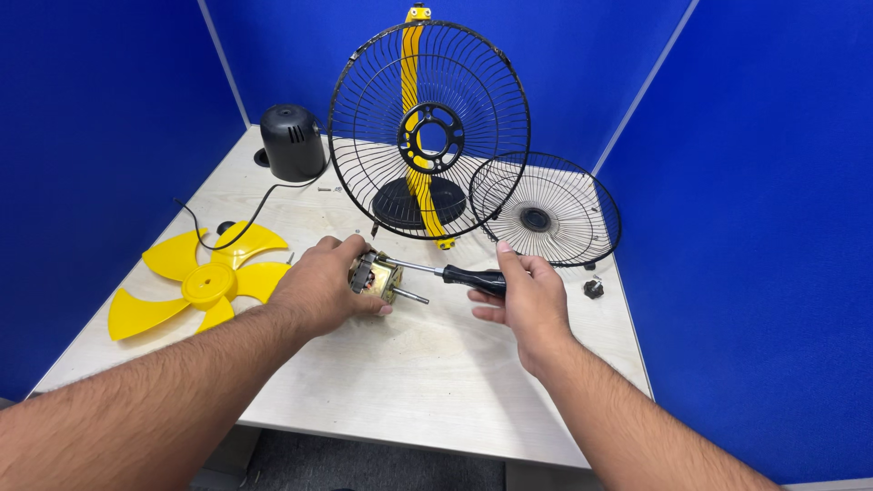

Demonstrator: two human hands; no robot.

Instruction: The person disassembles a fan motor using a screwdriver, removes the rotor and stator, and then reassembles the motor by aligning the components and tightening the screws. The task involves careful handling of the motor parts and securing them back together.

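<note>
No packages, labels, signs or screens visible anywhere in view.

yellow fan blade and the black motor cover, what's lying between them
In the head view, a black cord runs across the table between the yellow fan blade and the black motor cover.

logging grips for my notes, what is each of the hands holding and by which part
Left hand grips the small fan motor around its body. Right hand holds the screwdriver by its black handle, tip at the motor.

You are looking at a yellow five-bladed plastic fan blade [205,282], a black wire fan guard [428,132] crossed by a yellow stand [414,55], a black domed motor cover [292,141], a black-handled screwdriver [473,277], and blue partition walls [100,136].
</note>
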